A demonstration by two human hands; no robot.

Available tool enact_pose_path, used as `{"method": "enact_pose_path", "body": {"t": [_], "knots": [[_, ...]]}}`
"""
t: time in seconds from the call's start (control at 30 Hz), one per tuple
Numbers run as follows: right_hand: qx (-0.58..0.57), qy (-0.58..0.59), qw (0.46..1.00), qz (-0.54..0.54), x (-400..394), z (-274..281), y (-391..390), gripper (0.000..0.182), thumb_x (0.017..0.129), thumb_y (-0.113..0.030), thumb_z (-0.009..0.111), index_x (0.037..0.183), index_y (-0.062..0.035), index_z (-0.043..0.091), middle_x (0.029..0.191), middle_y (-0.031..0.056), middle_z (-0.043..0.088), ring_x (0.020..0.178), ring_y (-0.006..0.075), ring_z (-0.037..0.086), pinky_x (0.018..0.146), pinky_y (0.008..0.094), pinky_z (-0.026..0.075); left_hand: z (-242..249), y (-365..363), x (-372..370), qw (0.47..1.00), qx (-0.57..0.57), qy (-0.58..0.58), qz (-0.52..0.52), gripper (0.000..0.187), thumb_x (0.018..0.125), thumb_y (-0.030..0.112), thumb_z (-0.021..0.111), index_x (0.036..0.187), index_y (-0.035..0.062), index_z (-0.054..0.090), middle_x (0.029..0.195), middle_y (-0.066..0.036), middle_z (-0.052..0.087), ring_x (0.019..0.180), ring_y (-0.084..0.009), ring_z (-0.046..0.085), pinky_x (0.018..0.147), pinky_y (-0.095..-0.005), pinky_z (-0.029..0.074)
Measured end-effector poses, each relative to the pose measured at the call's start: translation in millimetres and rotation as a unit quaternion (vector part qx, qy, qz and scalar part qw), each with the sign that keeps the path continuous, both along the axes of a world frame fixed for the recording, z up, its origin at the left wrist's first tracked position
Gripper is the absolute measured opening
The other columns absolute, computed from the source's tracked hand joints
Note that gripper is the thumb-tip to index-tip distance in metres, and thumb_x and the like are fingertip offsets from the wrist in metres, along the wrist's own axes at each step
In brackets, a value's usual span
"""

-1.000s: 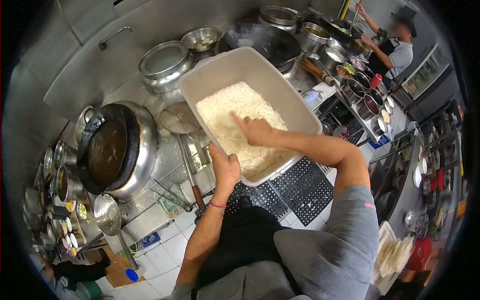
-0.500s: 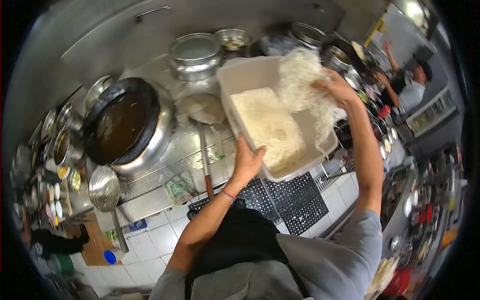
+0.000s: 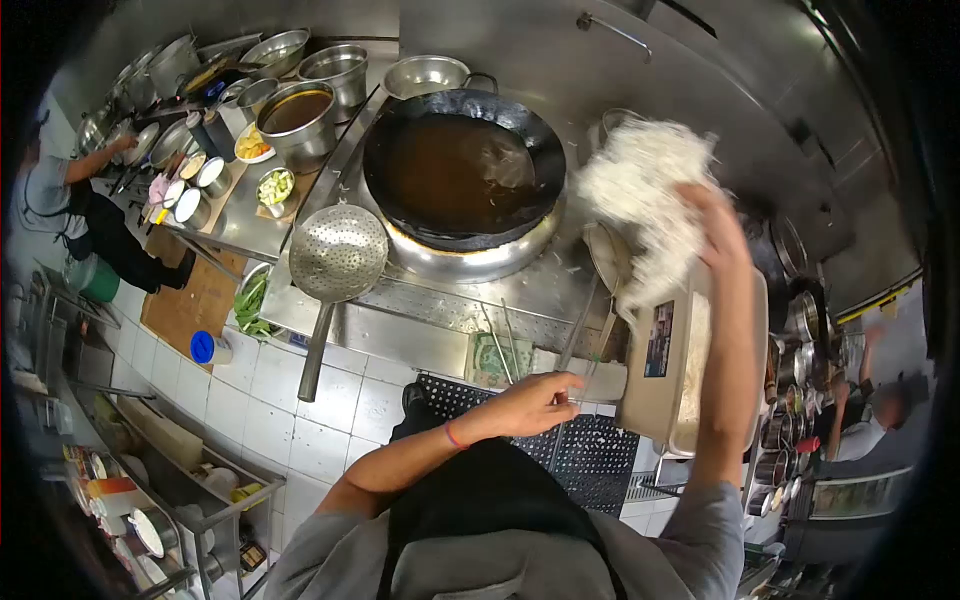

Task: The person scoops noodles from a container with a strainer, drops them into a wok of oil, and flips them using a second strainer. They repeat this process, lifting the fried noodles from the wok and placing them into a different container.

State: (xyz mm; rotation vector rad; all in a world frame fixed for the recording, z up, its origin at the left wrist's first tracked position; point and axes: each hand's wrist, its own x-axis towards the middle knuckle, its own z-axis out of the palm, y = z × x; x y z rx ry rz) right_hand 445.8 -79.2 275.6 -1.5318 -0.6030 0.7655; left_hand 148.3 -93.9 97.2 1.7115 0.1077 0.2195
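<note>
My right hand (image 3: 712,225) grips a big loose clump of thin white noodles (image 3: 650,185), lifted over the counter to the right of the wok and blurred by motion. Dark brown liquid (image 3: 430,170) lies in the black wok (image 3: 548,130). Below my right forearm stands a plastic tub (image 3: 640,400) with more pale noodles (image 3: 692,380) inside, partly hidden by the arm. My left hand (image 3: 535,405) hovers at the counter's front edge, loosely curled with nothing visible in it. Close by are a ladle (image 3: 607,255), two thin sticks (image 3: 497,340) and a green-and-white cloth (image 3: 485,362).
A perforated strainer (image 3: 338,252) rests on the counter left of the wok, its handle over the edge. Pots (image 3: 297,120) and small bowls (image 3: 275,187) stand further left. One person (image 3: 90,210) works at far left, another (image 3: 865,415) at far right. A black mat (image 3: 590,455) covers the tiles.
My view has turned right to left, bringing the wok to the middle. My left hand has let go of the tub. My right hand has raised the noodles out of it, closer to the wok.
</note>
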Motion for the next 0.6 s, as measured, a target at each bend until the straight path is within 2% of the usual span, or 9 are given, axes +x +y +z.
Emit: {"method": "enact_pose_path", "body": {"t": [0.1,0.13,0.2,0.23,0.37,0.43,0.5,0.57,0.6], "knots": [[0.045,0.095,0.986,0.13,-10,-51,113,0.025,0.084,-0.014,0.062,0.105,0.0001,0.06,0.097,0.0091,0.063,0.081,0.0173,0.063,0.072,0.0314,0.053,7,22,-29,0.999,-0.012,0.008,0.03,0.039,0.088,0.021,0.063,0.119,0.0002,0.052,0.079,-0.008,0.059,0.067,-0.0122,0.055,0.061,-0.0276,0.046],[0.072,0.139,0.974,0.163,-22,-72,143,0.028,0.084,-0.017,0.065,0.107,-0.0015,0.06,0.104,0.01,0.063,0.091,0.019,0.062,0.082,0.0336,0.051,4,27,-39,0.998,-0.024,0.011,0.051,0.037,0.089,0.018,0.062,0.12,0.0005,0.051,0.08,-0.007,0.059,0.069,-0.0111,0.055,0.061,-0.0267,0.046],[-0.005,0.168,0.967,0.191,-34,-117,181,0.05,0.082,-0.021,0.07,0.121,0.0016,0.049,0.116,0.0135,0.058,0.107,0.0258,0.055,0.098,0.0446,0.04,1,38,-65,0.993,-0.09,0.032,0.071,0.035,0.09,0.01,0.06,0.122,0.0016,0.05,0.083,-0.004,0.058,0.073,-0.009,0.055,0.064,-0.0243,0.046],[-0.11,0.046,0.992,0.026,-49,-136,186,0.063,0.081,-0.023,0.072,0.128,0.004,0.041,0.112,0.0127,0.058,0.1,0.0252,0.057,0.091,0.043,0.045,0,42,-81,0.989,-0.113,0.033,0.089,0.035,0.09,0.009,0.06,0.123,0.0031,0.051,0.086,-0.003,0.056,0.077,-0.0089,0.055,0.065,-0.0237,0.047],[-0.009,-0.107,0.994,-0.035,-43,-207,113,0.06,0.084,-0.02,0.069,0.13,0.0024,0.04,0.1,0.0081,0.057,0.088,0.0185,0.058,0.072,0.0342,0.049,-18,58,-164,0.96,-0.145,0.053,0.232,0.034,0.089,0.006,0.059,0.123,0.0057,0.053,0.084,0.0,0.052,0.076,-0.0075,0.052,0.064,-0.0226,0.046],[0.011,-0.132,0.988,-0.084,-35,-249,38,0.036,0.082,-0.009,0.066,0.114,0.0031,0.055,0.089,0.0131,0.06,0.081,0.0239,0.06,0.07,0.0333,0.047,-10,61,-206,0.905,-0.251,0.116,0.323,0.032,0.09,0.006,0.055,0.122,0.0071,0.054,0.083,0.001,0.051,0.072,-0.0068,0.049,0.062,-0.0218,0.045],[-0.153,-0.405,0.888,-0.155,-64,-257,-38,0.019,0.079,-0.006,0.064,0.095,0.0021,0.061,0.085,0.0204,0.061,0.082,0.0346,0.06,0.073,0.0384,0.048,-39,57,-244,0.835,-0.239,0.117,0.482,0.029,0.09,0.008,0.055,0.119,0.0046,0.054,0.078,0.001,0.052,0.063,-0.0055,0.047,0.055,-0.0198,0.04],[-0.221,-0.461,0.846,-0.152,-82,-292,-95,0.016,0.076,-0.005,0.063,0.09,0.002,0.062,0.086,0.0245,0.059,0.084,0.0433,0.058,0.077,0.0443,0.047,-41,60,-269,0.782,-0.23,0.094,0.572,0.029,0.09,0.01,0.055,0.118,0.0026,0.054,0.077,0.001,0.05,0.063,-0.0048,0.046,0.054,-0.0197,0.04],[-0.242,-0.45,0.85,-0.129,-91,-304,-117,0.019,0.077,-0.008,0.063,0.093,0.0015,0.062,0.087,0.0237,0.06,0.087,0.043,0.057,0.078,0.045,0.047,-42,66,-274,0.759,-0.233,0.076,0.603,0.029,0.09,0.01,0.055,0.118,0.0018,0.053,0.077,0.001,0.05,0.063,-0.0047,0.045,0.054,-0.02,0.04]]}}
